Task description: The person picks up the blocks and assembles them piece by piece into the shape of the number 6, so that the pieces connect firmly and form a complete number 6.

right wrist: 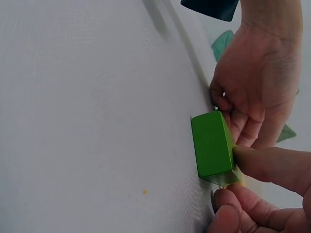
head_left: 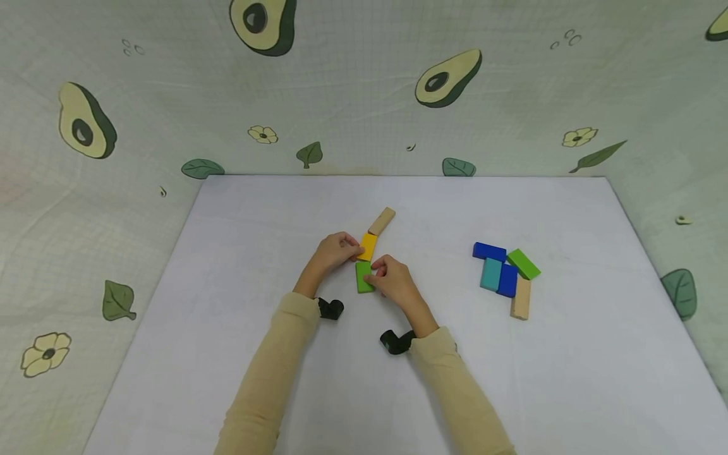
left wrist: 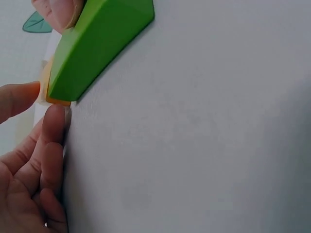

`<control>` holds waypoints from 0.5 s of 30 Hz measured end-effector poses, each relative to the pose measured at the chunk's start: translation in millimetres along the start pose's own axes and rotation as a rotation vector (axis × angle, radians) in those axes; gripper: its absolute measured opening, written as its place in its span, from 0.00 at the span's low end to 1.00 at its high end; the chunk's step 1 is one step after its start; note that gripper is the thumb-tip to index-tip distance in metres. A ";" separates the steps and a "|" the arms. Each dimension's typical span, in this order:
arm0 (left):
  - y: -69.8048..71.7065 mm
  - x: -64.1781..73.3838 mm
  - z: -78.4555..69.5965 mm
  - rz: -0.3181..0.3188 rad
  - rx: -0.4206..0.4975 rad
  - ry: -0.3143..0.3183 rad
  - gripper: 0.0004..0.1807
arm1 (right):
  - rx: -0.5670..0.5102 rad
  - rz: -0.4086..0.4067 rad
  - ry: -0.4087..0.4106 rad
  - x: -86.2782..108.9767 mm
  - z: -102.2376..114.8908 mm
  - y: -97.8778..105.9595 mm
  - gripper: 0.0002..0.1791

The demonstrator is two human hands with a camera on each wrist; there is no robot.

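Lying on the white table point(head_left: 244, 240), well to the right of the right hand point(head_left: 394, 281), a cluster gathers five blocks: two dark blue blocks point(head_left: 507, 280), one teal block point(head_left: 491, 275), one lime block point(head_left: 524, 264) and one pale wooden block point(head_left: 520, 300). Behind the table hangs a cloth point(head_left: 352, 76) printed with avocados, leaves and flowers. Two black devices point(head_left: 331, 309) sit by the wrists, one at each sleeve cuff point(head_left: 298, 306).

Between the left hand point(head_left: 335, 248) and the right, three more blocks form a bent row. Nearest the person is the green block point(head_left: 363, 278), pinched by the right thumb and fingers. Just beyond its far end, the yellow block point(head_left: 368, 247) has its left side in the bent fingertips of the left hand, thumb and finger close together. Farthest out, angled rightward, comes the plain wooden block point(head_left: 382, 221), untouched. Altogether, eight blocks.
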State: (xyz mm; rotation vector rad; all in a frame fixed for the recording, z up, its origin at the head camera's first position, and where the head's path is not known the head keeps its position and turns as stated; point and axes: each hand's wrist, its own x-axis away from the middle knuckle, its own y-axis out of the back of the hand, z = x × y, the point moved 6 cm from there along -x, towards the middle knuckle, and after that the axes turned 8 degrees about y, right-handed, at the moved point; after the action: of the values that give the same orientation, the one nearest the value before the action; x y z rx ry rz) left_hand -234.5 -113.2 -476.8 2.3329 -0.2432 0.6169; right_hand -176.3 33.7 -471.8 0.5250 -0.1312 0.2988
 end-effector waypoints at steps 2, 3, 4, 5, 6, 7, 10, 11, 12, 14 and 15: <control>-0.1 2.3 2.3 -0.003 0.003 -0.010 0.19 | -0.002 -0.002 -0.004 0.1 -0.7 0.3 0.17; -0.1 4.1 3.6 -0.005 0.007 -0.014 0.19 | -0.003 -0.004 -0.006 0.1 -1.2 0.5 0.17; -0.4 5.8 5.0 -0.008 0.010 -0.018 0.19 | -0.004 -0.007 -0.006 0.2 -1.6 0.8 0.17; -0.6 8.0 6.5 -0.011 0.012 -0.020 0.19 | -0.007 -0.010 -0.007 0.4 -2.0 1.3 0.17; -0.7 10.5 8.0 -0.014 0.019 -0.019 0.19 | -0.011 -0.012 -0.006 0.6 -2.2 1.6 0.17; -0.8 13.2 9.3 -0.019 0.025 -0.020 0.19 | -0.017 -0.014 -0.006 0.8 -2.2 2.2 0.17; -2.1 20.7 14.0 -0.031 0.053 -0.023 0.19 | -0.041 -0.008 0.001 1.7 -2.7 3.4 0.18; -2.8 23.6 15.2 -0.034 0.064 -0.025 0.19 | -0.054 -0.003 0.004 2.4 -3.0 3.8 0.18; -3.8 26.5 16.5 -0.037 0.073 -0.029 0.19 | -0.065 0.002 0.010 3.6 -3.3 4.4 0.18; -6.6 32.0 18.5 -0.036 0.081 -0.041 0.20 | -0.085 0.011 0.023 7.4 -3.7 6.7 0.19; -8.3 34.3 19.7 -0.033 0.084 -0.044 0.20 | -0.092 0.011 0.034 9.8 -3.8 8.5 0.20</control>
State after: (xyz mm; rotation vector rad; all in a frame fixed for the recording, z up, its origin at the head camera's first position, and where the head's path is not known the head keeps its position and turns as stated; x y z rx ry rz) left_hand -194.7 -120.5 -477.4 2.4284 -0.2027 0.5698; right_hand -169.4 45.0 -469.0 0.4281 -0.1148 0.3107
